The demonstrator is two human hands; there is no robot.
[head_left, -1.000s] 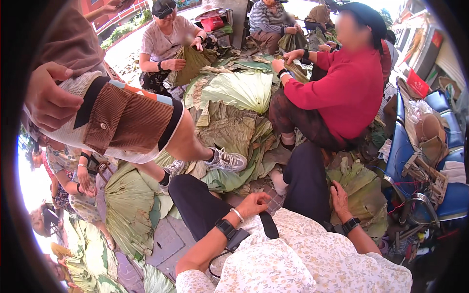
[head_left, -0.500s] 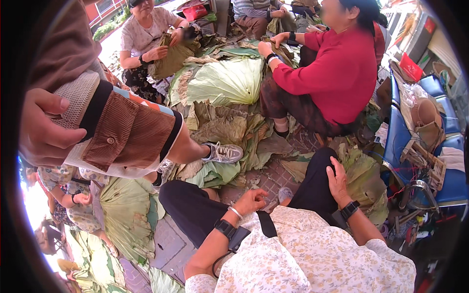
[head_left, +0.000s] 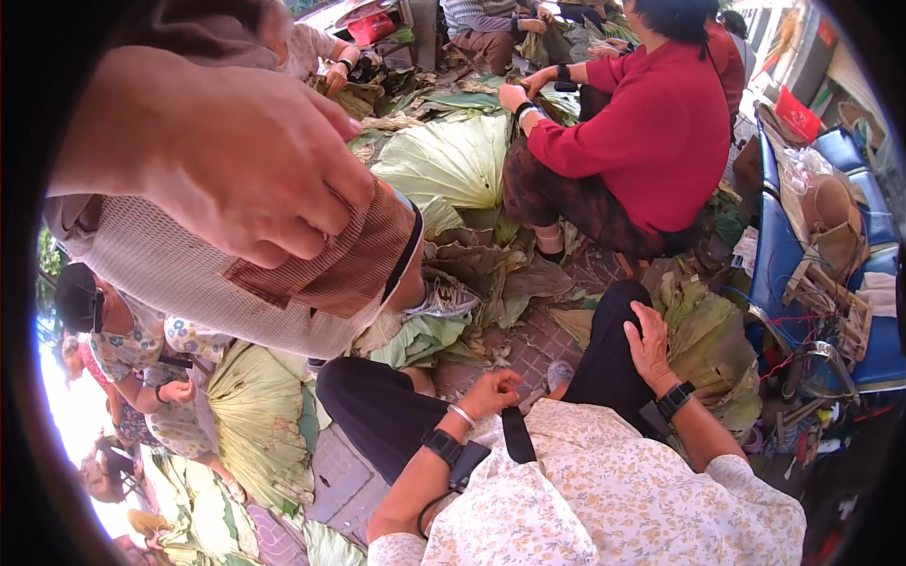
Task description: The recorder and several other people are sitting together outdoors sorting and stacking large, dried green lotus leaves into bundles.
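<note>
The left hand [head_left: 491, 394] curls loosely, the right hand [head_left: 647, 344] lies open against black cloth trousers [head_left: 607, 354], and beside it broad, olive-green dried leaves [head_left: 710, 351] on reddish brick paving [head_left: 510, 354] look light, brittle, best lifted mid-leaf.

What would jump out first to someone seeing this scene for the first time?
A standing person's hand looms large at upper left, in front of beige shorts. Right of it, another person's bright red top stands out near a big pale leaf. Lower down are the wearer's left hand, above the lap, and right hand, beside the right knee.
</note>
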